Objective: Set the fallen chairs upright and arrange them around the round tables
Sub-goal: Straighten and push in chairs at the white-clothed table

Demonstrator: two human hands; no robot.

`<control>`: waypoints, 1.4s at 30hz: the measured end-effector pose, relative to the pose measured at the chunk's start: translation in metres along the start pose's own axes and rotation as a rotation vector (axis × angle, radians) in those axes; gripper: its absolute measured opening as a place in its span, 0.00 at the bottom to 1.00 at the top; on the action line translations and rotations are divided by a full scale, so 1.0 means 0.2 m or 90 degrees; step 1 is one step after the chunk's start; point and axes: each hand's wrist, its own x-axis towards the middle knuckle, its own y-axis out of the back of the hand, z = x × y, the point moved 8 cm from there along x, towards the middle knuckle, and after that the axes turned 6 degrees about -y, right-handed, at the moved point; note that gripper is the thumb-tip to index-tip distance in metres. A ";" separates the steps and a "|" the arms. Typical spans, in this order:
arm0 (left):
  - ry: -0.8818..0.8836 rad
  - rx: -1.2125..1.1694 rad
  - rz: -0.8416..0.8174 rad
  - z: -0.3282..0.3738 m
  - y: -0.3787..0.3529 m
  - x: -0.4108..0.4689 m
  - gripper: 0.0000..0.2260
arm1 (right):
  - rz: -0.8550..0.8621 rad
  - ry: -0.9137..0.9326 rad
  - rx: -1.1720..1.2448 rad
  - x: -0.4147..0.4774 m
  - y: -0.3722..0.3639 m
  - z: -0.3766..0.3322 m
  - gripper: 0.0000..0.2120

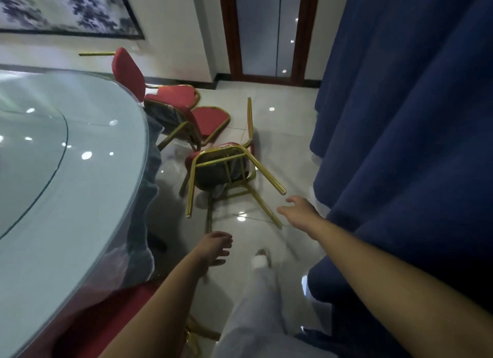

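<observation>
Head view: the nearest fallen chair (pixel 224 168) is lying tipped over on the tiled floor (pixel 280 149). It's in the aisle btwn the round table (pixel 66 184) on the left and a blue cloth (pixel 400 144) on the right, w/ its seat underside and gold legs pointing toward the person. The right hand (pixel 298 211) is hovering just beside the near-right leg, fingers spread, not touching, gripping nothing. The left hand (pixel 216 247) is hanging nearer, close to the tip of another leg, fingers loosely curled, also empty. Farther left, a second chair (pixel 210 119) is sitting by the table edge; can't tell if it's upright or leaning. A third chair (pixel 128 72) is standing upright against the table.

Risks, imo:
- The aisle is looking tight, so swinging the chair up by one leg could knock the frame into the glass tabletop rim or snag the cloth.
- The floor is looking glossy, so the legs may skid as weight comes onto them.
- The person's shoe (pixel 261 259) is stepping close to the splayed legs, so there's a trip risk.
- The second chair is sitting v. near, so the backrest could clip it on the way up.
</observation>
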 end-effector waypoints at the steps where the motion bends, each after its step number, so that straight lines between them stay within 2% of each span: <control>1: 0.006 0.002 -0.004 0.05 0.00 0.10 0.07 | -0.007 0.000 -0.007 0.10 0.02 -0.06 0.30; 8: 0.026 -0.003 -0.019 0.55 0.01 0.92 0.05 | 0.036 -0.030 -0.121 0.86 0.40 -0.56 0.30; 13: 0.035 0.006 -0.030 1.01 0.09 1.33 0.06 | 0.056 -0.042 -0.130 1.23 0.67 -0.90 0.29; 18: 0.009 0.002 -0.011 1.41 0.17 1.67 0.06 | 0.045 -0.045 -0.156 1.56 0.85 -1.08 0.29; 23: -0.034 -0.028 0.030 1.69 0.20 1.91 0.08 | -0.021 -0.042 -0.233 1.98 0.86 -1.28 0.29; 25: -0.022 -0.016 0.080 1.70 0.20 1.99 0.06 | -0.076 -0.011 -0.326 2.17 0.79 -1.35 0.31; 27: 0.015 0.013 0.116 1.68 0.18 2.06 0.03 | -0.138 0.020 -0.430 2.37 0.74 -1.41 0.32; 29: 0.069 0.024 0.154 1.67 0.15 2.12 0.06 | -0.200 0.037 -0.485 2.58 0.70 -1.50 0.33; 31: 0.123 0.024 0.190 1.71 0.10 2.16 0.04 | -0.253 0.044 -0.495 2.79 0.69 -1.59 0.32; 34: 0.206 0.024 0.198 1.85 0.00 2.24 0.09 | -0.305 0.035 -0.505 3.08 0.78 -1.70 0.31; 38: 0.228 0.095 0.163 2.15 -0.10 2.42 0.14 | -0.308 0.007 -0.552 3.42 1.02 -1.81 0.30; 42: 0.192 0.142 0.145 2.46 -0.19 2.68 0.15 | -0.296 -0.017 -0.556 3.65 1.23 -1.87 0.29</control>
